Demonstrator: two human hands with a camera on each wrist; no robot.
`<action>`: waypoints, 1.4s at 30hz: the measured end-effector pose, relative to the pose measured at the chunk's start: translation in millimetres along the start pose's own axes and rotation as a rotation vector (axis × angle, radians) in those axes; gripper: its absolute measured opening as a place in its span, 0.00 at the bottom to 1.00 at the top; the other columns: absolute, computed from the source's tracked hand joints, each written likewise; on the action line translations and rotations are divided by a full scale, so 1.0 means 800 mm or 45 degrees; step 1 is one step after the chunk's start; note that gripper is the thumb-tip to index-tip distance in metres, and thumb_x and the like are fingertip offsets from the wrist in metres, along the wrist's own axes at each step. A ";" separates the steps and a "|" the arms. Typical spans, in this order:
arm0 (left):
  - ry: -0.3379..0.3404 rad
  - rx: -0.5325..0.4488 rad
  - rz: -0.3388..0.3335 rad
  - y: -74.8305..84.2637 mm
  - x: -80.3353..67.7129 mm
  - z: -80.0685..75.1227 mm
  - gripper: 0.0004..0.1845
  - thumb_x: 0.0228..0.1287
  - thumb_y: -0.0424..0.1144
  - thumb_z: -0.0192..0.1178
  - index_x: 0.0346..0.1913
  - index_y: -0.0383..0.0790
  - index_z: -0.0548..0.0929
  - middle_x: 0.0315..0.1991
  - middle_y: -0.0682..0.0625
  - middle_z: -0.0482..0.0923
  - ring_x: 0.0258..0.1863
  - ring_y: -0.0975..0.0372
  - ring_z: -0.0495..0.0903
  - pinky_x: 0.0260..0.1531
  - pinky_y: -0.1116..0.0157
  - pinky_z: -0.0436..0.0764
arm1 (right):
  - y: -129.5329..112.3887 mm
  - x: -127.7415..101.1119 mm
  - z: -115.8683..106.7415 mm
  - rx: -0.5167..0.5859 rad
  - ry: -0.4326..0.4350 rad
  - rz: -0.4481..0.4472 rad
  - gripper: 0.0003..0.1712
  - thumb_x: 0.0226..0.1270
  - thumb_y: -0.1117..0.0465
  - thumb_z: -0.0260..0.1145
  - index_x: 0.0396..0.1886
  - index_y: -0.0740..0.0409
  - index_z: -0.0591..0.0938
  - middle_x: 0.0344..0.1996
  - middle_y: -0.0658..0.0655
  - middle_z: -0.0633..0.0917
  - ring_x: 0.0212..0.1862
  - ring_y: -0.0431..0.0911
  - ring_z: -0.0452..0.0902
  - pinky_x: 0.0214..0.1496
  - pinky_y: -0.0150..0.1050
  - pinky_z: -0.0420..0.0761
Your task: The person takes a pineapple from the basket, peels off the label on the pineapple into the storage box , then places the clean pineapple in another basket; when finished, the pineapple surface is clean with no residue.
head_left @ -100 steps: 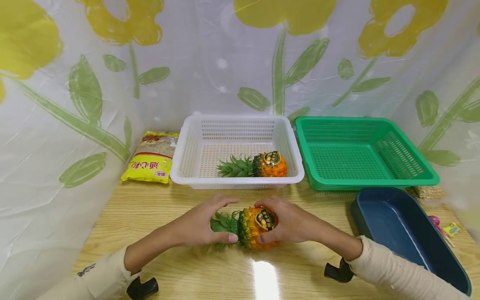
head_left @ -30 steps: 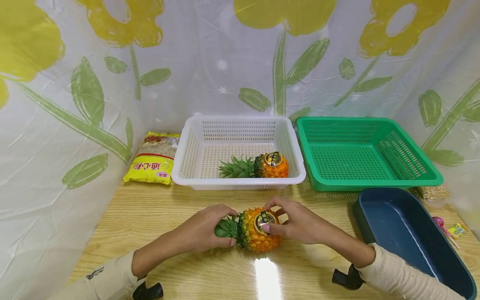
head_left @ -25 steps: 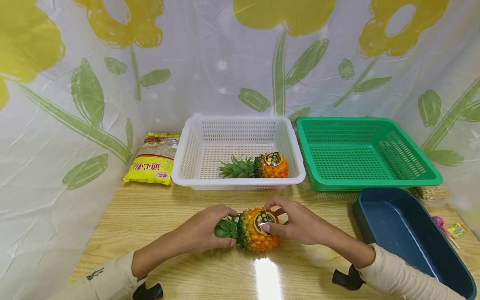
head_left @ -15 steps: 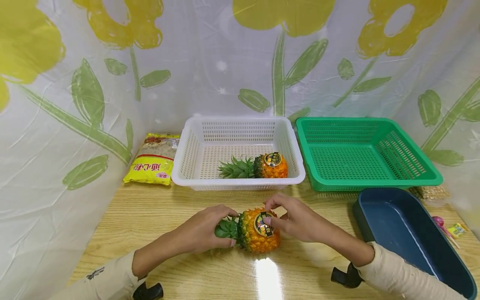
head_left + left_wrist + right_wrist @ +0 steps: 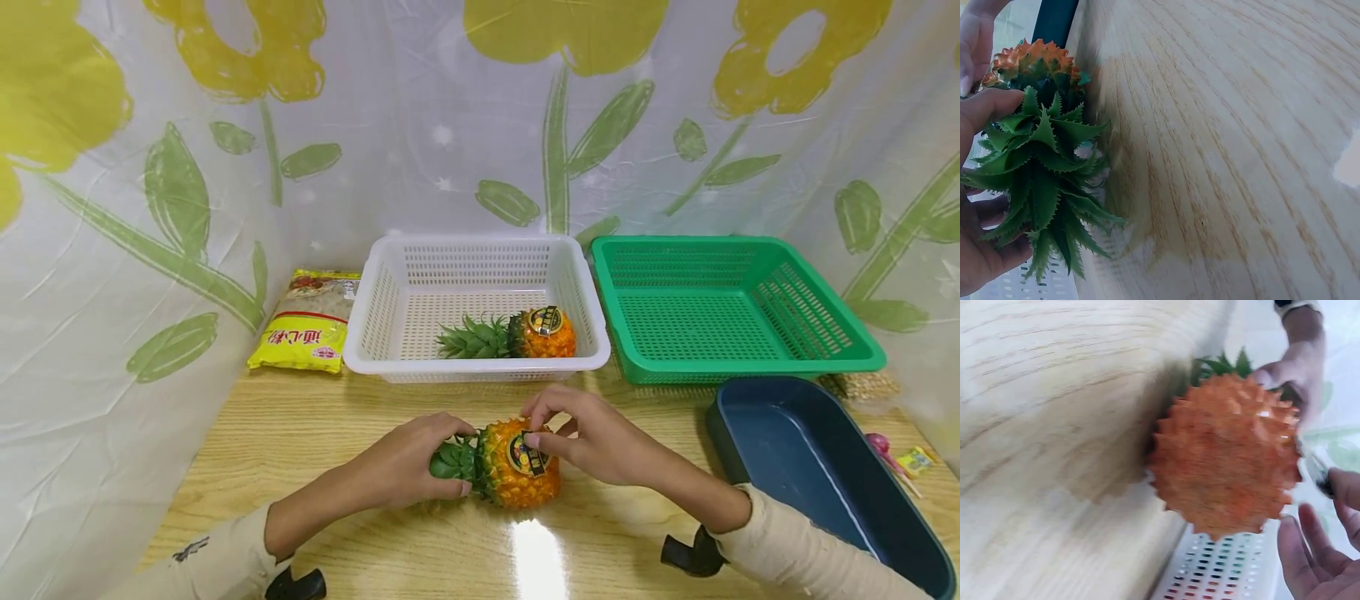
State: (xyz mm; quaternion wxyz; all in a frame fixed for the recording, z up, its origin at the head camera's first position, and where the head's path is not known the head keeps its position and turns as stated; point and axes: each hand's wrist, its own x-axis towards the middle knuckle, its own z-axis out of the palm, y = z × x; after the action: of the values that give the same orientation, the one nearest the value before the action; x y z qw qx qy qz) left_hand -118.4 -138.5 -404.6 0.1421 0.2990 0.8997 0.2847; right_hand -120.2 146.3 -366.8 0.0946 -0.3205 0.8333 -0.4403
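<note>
Pineapple (image 5: 517,467) lies on its side on the table (image 5: 315,433), w/ crown pointing left. Left hand (image 5: 408,467) wraps the leafy crown; right hand (image 5: 585,442) pinches the round sticker (image 5: 525,452), fingers curled, prob. at its edge. Looks like a light, stiff plastic replica w/ a spiky rind, so it grips well; the crown base is the best hold. Behind, a second pineapple (image 5: 536,332) sits in the white basket (image 5: 375,325).

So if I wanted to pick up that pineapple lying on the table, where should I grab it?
Probably around the orange body of the pineapple, coming down from above. It lies on its side on the table, so its rounded flanks are exposed. The left hand already holds the spiky crown end; the right hand pinches the sticker.
</note>
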 end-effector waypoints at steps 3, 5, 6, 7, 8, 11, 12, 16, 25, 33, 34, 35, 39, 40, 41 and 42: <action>-0.003 -0.006 0.002 -0.001 0.000 0.000 0.32 0.57 0.53 0.73 0.63 0.47 0.77 0.61 0.48 0.78 0.61 0.54 0.77 0.58 0.50 0.77 | -0.006 -0.002 -0.005 0.034 0.005 -0.017 0.05 0.68 0.62 0.70 0.33 0.50 0.81 0.45 0.53 0.85 0.45 0.42 0.81 0.38 0.37 0.84; -0.004 -0.010 0.000 -0.001 0.000 0.000 0.32 0.58 0.53 0.72 0.63 0.48 0.77 0.61 0.48 0.78 0.61 0.54 0.77 0.58 0.50 0.77 | -0.009 -0.003 -0.007 0.055 0.000 -0.020 0.04 0.69 0.61 0.69 0.34 0.50 0.82 0.42 0.51 0.85 0.42 0.40 0.81 0.36 0.38 0.84; -0.004 -0.009 0.000 -0.001 0.000 0.000 0.32 0.58 0.53 0.72 0.63 0.48 0.77 0.61 0.48 0.78 0.61 0.53 0.77 0.58 0.50 0.77 | -0.010 -0.004 -0.008 0.066 -0.003 -0.015 0.03 0.69 0.60 0.69 0.35 0.52 0.82 0.40 0.50 0.85 0.41 0.40 0.82 0.36 0.38 0.84; -0.003 -0.009 -0.001 -0.002 0.000 0.000 0.32 0.58 0.53 0.72 0.63 0.47 0.77 0.61 0.49 0.78 0.61 0.53 0.77 0.58 0.50 0.77 | -0.010 -0.004 -0.009 0.073 -0.005 -0.009 0.04 0.69 0.60 0.69 0.35 0.52 0.82 0.39 0.50 0.85 0.40 0.40 0.82 0.35 0.37 0.84; -0.001 -0.008 -0.001 -0.002 0.000 0.000 0.32 0.58 0.53 0.72 0.63 0.48 0.77 0.61 0.49 0.78 0.61 0.54 0.77 0.58 0.50 0.77 | -0.010 -0.005 -0.010 0.083 -0.007 -0.003 0.04 0.70 0.60 0.69 0.35 0.54 0.82 0.37 0.49 0.85 0.38 0.40 0.83 0.34 0.37 0.84; 0.003 0.000 -0.003 -0.002 0.000 0.001 0.31 0.57 0.53 0.73 0.63 0.48 0.77 0.61 0.49 0.78 0.61 0.54 0.77 0.58 0.50 0.77 | -0.010 -0.008 -0.013 0.088 -0.011 0.019 0.05 0.70 0.60 0.68 0.36 0.55 0.82 0.33 0.49 0.85 0.35 0.40 0.83 0.33 0.37 0.83; 0.003 0.001 -0.004 -0.002 0.000 0.001 0.31 0.57 0.53 0.73 0.63 0.48 0.77 0.61 0.49 0.78 0.61 0.54 0.77 0.58 0.50 0.77 | -0.010 -0.008 -0.014 0.087 -0.012 0.027 0.05 0.70 0.60 0.68 0.36 0.56 0.82 0.33 0.49 0.85 0.34 0.40 0.83 0.33 0.37 0.83; 0.000 -0.002 -0.011 -0.002 0.000 0.002 0.31 0.58 0.53 0.72 0.63 0.48 0.77 0.62 0.48 0.78 0.61 0.53 0.77 0.58 0.49 0.77 | -0.007 -0.011 -0.021 0.056 -0.029 0.043 0.03 0.70 0.61 0.68 0.37 0.55 0.82 0.32 0.49 0.84 0.34 0.40 0.82 0.35 0.37 0.83; 0.001 -0.011 -0.015 -0.002 0.000 0.002 0.31 0.57 0.53 0.72 0.63 0.49 0.77 0.62 0.48 0.77 0.61 0.52 0.77 0.58 0.48 0.77 | 0.006 -0.021 -0.042 0.039 -0.034 0.104 0.04 0.69 0.62 0.69 0.40 0.55 0.81 0.34 0.53 0.83 0.33 0.41 0.81 0.30 0.36 0.81; 0.009 -0.009 -0.019 -0.002 0.000 0.002 0.32 0.57 0.53 0.72 0.63 0.50 0.77 0.61 0.49 0.78 0.57 0.55 0.78 0.52 0.53 0.78 | 0.013 -0.033 -0.063 0.041 -0.040 0.235 0.09 0.67 0.62 0.70 0.42 0.59 0.80 0.32 0.55 0.84 0.30 0.40 0.80 0.28 0.40 0.83; 0.009 -0.010 -0.018 -0.002 0.000 0.002 0.32 0.57 0.53 0.72 0.63 0.50 0.77 0.60 0.50 0.78 0.56 0.56 0.78 0.51 0.53 0.79 | 0.014 -0.035 -0.066 0.045 -0.043 0.249 0.10 0.68 0.62 0.70 0.43 0.59 0.79 0.32 0.55 0.84 0.29 0.40 0.80 0.28 0.40 0.83; 0.008 -0.011 -0.017 -0.002 0.000 0.002 0.32 0.57 0.53 0.72 0.64 0.50 0.77 0.60 0.50 0.78 0.56 0.56 0.78 0.50 0.54 0.79 | 0.015 -0.037 -0.068 0.044 -0.044 0.260 0.10 0.68 0.62 0.70 0.43 0.59 0.79 0.32 0.55 0.84 0.29 0.40 0.80 0.27 0.40 0.83; 0.000 -0.022 -0.013 -0.003 0.000 0.002 0.32 0.58 0.54 0.72 0.64 0.50 0.77 0.60 0.50 0.78 0.56 0.56 0.78 0.51 0.54 0.79 | 0.022 -0.045 -0.078 0.035 -0.025 0.282 0.10 0.68 0.61 0.70 0.43 0.59 0.79 0.31 0.56 0.84 0.29 0.40 0.81 0.27 0.42 0.84; -0.003 -0.025 -0.012 -0.003 0.001 0.002 0.32 0.58 0.54 0.72 0.63 0.50 0.77 0.60 0.50 0.78 0.57 0.56 0.78 0.51 0.53 0.79 | 0.024 -0.047 -0.079 0.035 -0.020 0.287 0.11 0.68 0.61 0.70 0.43 0.59 0.78 0.31 0.56 0.84 0.29 0.41 0.81 0.27 0.42 0.84; -0.007 -0.028 -0.010 -0.003 0.001 0.002 0.32 0.58 0.54 0.72 0.63 0.50 0.77 0.60 0.50 0.78 0.57 0.56 0.78 0.51 0.53 0.79 | 0.026 -0.049 -0.081 0.038 -0.018 0.292 0.11 0.68 0.61 0.70 0.44 0.60 0.78 0.31 0.56 0.84 0.29 0.41 0.81 0.27 0.43 0.84; -0.010 -0.032 -0.009 -0.004 0.001 0.002 0.32 0.58 0.54 0.72 0.63 0.49 0.77 0.60 0.50 0.78 0.57 0.56 0.78 0.52 0.53 0.79 | 0.028 -0.051 -0.082 0.043 -0.018 0.301 0.12 0.68 0.60 0.70 0.44 0.60 0.78 0.32 0.56 0.83 0.30 0.41 0.81 0.27 0.43 0.84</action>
State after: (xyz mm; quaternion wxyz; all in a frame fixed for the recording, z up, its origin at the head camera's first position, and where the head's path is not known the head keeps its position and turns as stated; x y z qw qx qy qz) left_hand -119.6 -139.2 -407.8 0.1506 0.2951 0.8964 0.2944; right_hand -127.5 224.7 -350.4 0.1572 -0.2215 0.8570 -0.4378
